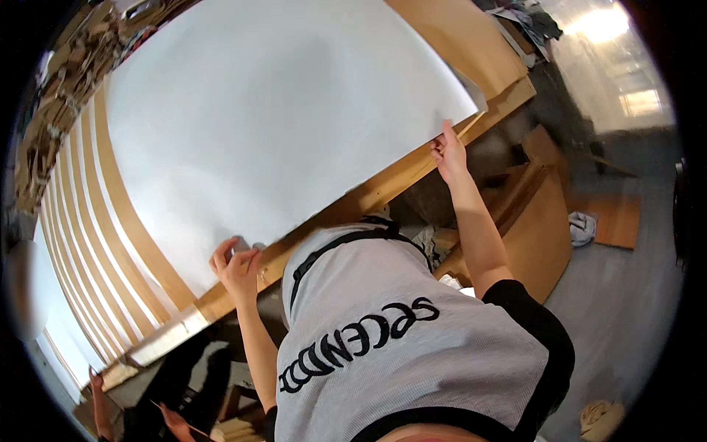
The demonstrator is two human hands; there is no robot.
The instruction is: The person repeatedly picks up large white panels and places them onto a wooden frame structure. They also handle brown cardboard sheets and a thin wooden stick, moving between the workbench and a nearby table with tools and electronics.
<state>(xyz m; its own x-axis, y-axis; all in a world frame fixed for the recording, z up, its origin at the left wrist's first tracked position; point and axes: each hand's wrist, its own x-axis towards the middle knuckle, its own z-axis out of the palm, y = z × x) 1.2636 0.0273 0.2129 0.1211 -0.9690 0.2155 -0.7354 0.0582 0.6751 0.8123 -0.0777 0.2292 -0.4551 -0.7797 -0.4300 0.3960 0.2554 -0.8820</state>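
A large white sheet [280,110] lies over the long worktable, its near edge running along the table's front. At the sheet's near right corner my right hand [449,153] is closed on the edge, thumb on top. Farther left, my left hand [237,274] rests at the near edge with fingers curled around a small grey piece [240,249], whose kind I cannot make out. Left of the white sheet, several brown strips [110,173] alternate with white bands across the table.
Brown board [479,44] shows beneath the sheet at the far right. Cardboard pieces [541,221] lean below the table to my right. Scraps [44,140] are heaped beyond the table. At lower left, another person's hand [175,421] and dark clothing show near the table.
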